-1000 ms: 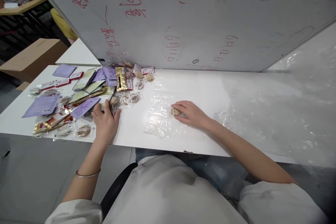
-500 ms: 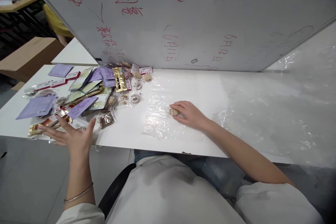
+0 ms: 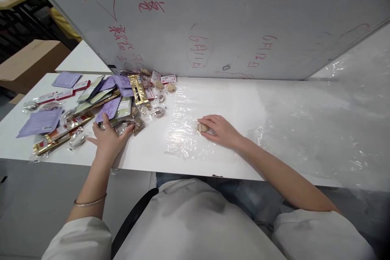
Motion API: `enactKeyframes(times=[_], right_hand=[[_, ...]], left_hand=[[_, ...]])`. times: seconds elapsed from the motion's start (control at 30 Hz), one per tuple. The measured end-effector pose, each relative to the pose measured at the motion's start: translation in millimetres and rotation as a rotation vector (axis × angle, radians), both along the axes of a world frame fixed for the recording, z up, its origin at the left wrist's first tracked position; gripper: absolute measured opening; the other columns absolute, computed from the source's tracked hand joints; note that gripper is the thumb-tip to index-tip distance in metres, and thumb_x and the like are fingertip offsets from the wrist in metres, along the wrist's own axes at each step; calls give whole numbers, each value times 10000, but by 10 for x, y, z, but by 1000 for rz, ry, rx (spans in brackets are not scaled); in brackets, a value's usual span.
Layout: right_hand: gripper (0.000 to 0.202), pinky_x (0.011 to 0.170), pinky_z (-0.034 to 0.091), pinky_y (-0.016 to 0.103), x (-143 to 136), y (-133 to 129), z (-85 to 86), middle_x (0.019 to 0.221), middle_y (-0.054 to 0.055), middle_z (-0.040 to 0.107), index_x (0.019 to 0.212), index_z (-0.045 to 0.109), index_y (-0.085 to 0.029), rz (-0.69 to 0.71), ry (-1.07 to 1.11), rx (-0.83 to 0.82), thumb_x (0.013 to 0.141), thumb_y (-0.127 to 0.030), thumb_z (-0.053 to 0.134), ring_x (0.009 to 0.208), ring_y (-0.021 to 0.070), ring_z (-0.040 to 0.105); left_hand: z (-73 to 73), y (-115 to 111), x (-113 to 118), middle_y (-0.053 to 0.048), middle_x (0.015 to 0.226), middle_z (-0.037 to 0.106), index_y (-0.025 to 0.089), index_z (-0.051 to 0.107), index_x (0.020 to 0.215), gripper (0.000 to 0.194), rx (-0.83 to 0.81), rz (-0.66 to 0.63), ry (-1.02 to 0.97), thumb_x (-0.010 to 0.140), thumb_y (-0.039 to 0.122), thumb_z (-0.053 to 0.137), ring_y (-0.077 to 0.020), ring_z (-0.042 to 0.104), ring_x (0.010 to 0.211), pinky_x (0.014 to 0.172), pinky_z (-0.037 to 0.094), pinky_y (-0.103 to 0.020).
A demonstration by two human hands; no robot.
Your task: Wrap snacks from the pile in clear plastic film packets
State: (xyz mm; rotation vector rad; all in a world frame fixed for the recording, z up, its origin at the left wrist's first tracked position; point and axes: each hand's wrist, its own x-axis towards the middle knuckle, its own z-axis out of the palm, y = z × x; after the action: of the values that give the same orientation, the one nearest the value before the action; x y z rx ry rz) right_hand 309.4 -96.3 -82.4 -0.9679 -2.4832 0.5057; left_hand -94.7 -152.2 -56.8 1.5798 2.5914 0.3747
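Observation:
My right hand (image 3: pixel 222 131) is closed round a wrapped round biscuit (image 3: pixel 202 127) on a flat clear plastic bag (image 3: pixel 183 140). The biscuit looks tan and grainy. My left hand (image 3: pixel 108 140) is spread at the front of a pile of packaged snacks, its fingertips among the wrappers. Next to its thumb lies a clear packet of brown snack (image 3: pixel 139 125). A purple packet (image 3: pixel 109 109) rests just beyond its fingers. Long gold and red sachets (image 3: pixel 51 142) and a small clear-wrapped piece (image 3: pixel 78 140) lie to its left.
A whiteboard (image 3: pixel 231 20) with red writing stands along the back of the white table (image 3: pixel 146 152). Large clear plastic sheeting (image 3: pixel 310 130) covers the right side. A cardboard box (image 3: pixel 30 63) is at the far left. Part of another person shows at the upper left.
My left hand has moved right along the pile and come down on its front edge. The brown packet and purple packet have shifted. My right hand stays on the biscuit.

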Motion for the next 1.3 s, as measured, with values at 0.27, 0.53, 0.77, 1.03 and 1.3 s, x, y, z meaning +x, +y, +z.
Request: enactKeyframes(times=[0.27,0.53,0.77,1.03,1.3], right_hand=[[440,980,462,507,-5,-34,10,1027,89,626,1308,534,-211,-114,-14,112,896,-360,573,1008,277,577],[442,1008,439,517,-13,-45,28,1040,87,617,1322,502,-235,-120,-54,106,904,-370,543,1012,286,572],[363,1102,368,570,-13,-63,58,1052,94,628,1188,553,-226,-103,-58,109,844,-337,583,1078,310,575],[628,1191,253,631,286,-135,375,1348,129,572,1418,442,-207,-26,-182,5,848,-392,629,1333,335,482],[1063,1171,359,565,577,-605,478,1639,108,250,1609,123,-262,66,-241,-39,781,-522,736,1484,340,292]], left_hand=[[-54,-29,471,-302,1536,252,124,254,1566,758,166,-14,122,950,495,496,-498,363,1352,1018,353,-666],[-1,-284,965,-255,1223,468,72,511,1406,531,213,-165,70,974,375,448,-415,463,1212,962,426,-609],[85,0,1833,-158,1307,371,203,510,1380,410,239,-494,-576,1039,344,329,-211,573,1083,955,525,-409],[-45,3,1989,-237,1290,514,131,479,1383,415,127,-712,-225,1012,309,426,-382,451,1275,998,429,-614],[227,-159,929,-110,1581,375,279,382,1515,695,-129,-1250,-231,887,433,635,-331,344,1462,1165,361,-540]])
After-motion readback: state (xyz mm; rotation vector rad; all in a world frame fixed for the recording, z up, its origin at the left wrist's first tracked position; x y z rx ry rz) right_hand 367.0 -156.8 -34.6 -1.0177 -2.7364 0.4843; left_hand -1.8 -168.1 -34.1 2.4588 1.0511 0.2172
